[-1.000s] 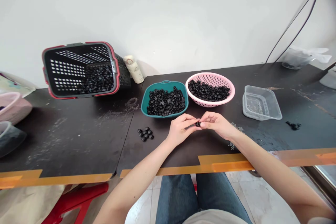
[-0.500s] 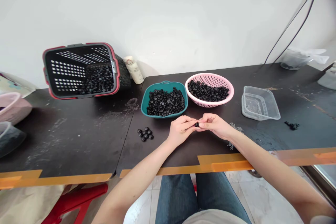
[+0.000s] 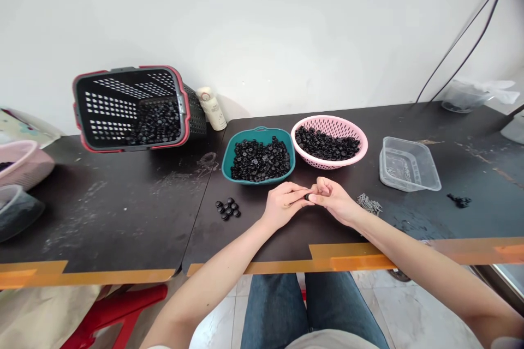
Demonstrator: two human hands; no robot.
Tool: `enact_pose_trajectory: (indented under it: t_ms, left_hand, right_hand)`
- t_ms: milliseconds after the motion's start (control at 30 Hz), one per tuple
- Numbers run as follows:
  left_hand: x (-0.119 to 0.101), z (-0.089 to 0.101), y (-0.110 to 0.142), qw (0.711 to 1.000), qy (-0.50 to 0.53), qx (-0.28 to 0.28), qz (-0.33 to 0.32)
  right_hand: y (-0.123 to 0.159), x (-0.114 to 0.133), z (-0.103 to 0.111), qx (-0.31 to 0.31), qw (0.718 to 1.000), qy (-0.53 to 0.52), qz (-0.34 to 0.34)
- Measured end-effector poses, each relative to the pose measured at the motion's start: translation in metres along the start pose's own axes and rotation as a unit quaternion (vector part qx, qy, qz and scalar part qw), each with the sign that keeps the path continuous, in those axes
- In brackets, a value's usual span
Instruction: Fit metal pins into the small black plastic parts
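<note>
From where I stand, a small black plastic piece (image 3: 307, 196) sits at six o'clock. At twelve, a smooth teal plastic bowl (image 3: 257, 131) and a pink perforated plastic colander (image 3: 327, 120); at two, a clear plastic tub (image 3: 409, 166). The matt black tabletop (image 3: 123, 218) looks scuffed.

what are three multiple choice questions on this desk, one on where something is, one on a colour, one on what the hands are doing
1. Where is the loose cluster of black studs?
A. On the desk, in front of the teal bowl
B. Inside the clear tub
C. Inside the tipped basket

2. What colour is the perforated bowl beside the teal bowl?
A. Green
B. White
C. Pink

3. How are the hands?
A. Both inside the teal bowl
B. Left hand and right hand close together, a small black part between them
C. Far apart and empty

Answers:
1. A, the cluster lies on the bare desk surface.
2. C, its rim and wall show pink.
3. B, the part shows between the fingers.
</note>
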State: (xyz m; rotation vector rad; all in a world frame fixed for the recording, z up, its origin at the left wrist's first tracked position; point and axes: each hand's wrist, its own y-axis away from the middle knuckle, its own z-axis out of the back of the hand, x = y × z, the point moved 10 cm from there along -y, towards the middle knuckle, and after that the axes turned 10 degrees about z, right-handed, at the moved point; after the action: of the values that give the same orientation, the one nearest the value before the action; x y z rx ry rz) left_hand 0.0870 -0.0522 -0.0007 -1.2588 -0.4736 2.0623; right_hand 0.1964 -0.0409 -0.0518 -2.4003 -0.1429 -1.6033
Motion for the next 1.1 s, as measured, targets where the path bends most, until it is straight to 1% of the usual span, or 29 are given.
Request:
enact_pose_trajectory:
  t_ms: [100, 167, 200, 267, 333, 400, 433, 500, 533, 633, 733, 867, 933, 967, 1000, 1033, 1067, 1100]
  left_hand:
    - [0.0, 0.001, -0.001, 1.0, -0.007, 0.0, -0.003]
    - [-0.002, -0.001, -0.003, 1.0, -0.024, 0.013, 0.0]
    - [-0.001, -0.003, -0.004, 0.999, -0.033, 0.029, 0.009]
    - [0.003, -0.007, -0.005, 0.996, -0.027, 0.068, 0.048]
    - [0.008, -0.012, -0.004, 0.989, 0.016, 0.109, 0.095]
    - [0.009, -0.019, -0.001, 0.979, 0.059, 0.153, 0.125]
    - [0.009, -0.022, 0.001, 0.974, 0.061, 0.174, 0.134]
    - [0.01, -0.028, 0.004, 0.966, 0.021, 0.21, 0.147]
    - [0.011, -0.029, 0.005, 0.964, -0.008, 0.218, 0.15]
    - [0.009, -0.024, 0.002, 0.966, -0.071, 0.209, 0.132]
    - [0.007, -0.019, 0.0, 0.969, -0.084, 0.198, 0.118]
    - [0.011, -0.017, 0.001, 0.968, -0.083, 0.189, 0.145]
    - [0.013, -0.014, 0.0, 0.971, -0.071, 0.172, 0.153]
    - [0.015, -0.014, 0.0, 0.971, -0.052, 0.167, 0.165]
    - [0.018, -0.016, 0.0, 0.968, -0.018, 0.171, 0.185]
    - [0.022, -0.021, 0.002, 0.959, 0.032, 0.183, 0.215]
    - [0.025, -0.028, 0.005, 0.942, 0.096, 0.201, 0.25]
    - [0.027, -0.036, 0.008, 0.918, 0.165, 0.22, 0.285]
  right_hand:
    - [0.001, 0.001, 0.001, -0.023, 0.999, 0.009, 0.02]
    - [0.001, 0.002, 0.002, -0.031, 0.999, 0.017, 0.023]
    - [0.001, 0.004, 0.003, -0.031, 0.999, 0.023, 0.025]
    - [0.0, 0.01, 0.005, -0.027, 0.998, 0.044, 0.038]
    - [-0.001, 0.018, 0.007, -0.023, 0.995, 0.068, 0.064]
    - [0.0, 0.023, 0.006, -0.012, 0.992, 0.089, 0.084]
    - [0.001, 0.024, 0.003, -0.004, 0.991, 0.097, 0.089]
    - [0.003, 0.022, -0.003, 0.009, 0.989, 0.11, 0.096]
    - [0.004, 0.021, -0.006, 0.011, 0.988, 0.117, 0.101]
    - [0.007, 0.018, -0.011, 0.004, 0.985, 0.13, 0.117]
    - [0.005, 0.013, -0.011, -0.006, 0.987, 0.111, 0.119]
    - [-0.001, -0.004, -0.006, 0.006, 0.997, 0.053, 0.062]
    - [-0.004, -0.006, -0.004, 0.028, 0.995, 0.085, 0.054]
    - [-0.005, -0.002, -0.004, 0.039, 0.989, 0.127, 0.071]
    - [-0.006, 0.005, -0.005, 0.049, 0.977, 0.18, 0.103]
    - [-0.005, 0.015, -0.007, 0.058, 0.959, 0.234, 0.146]
    - [-0.003, 0.025, -0.01, 0.062, 0.938, 0.281, 0.192]
    - [-0.001, 0.035, -0.013, 0.065, 0.918, 0.315, 0.232]
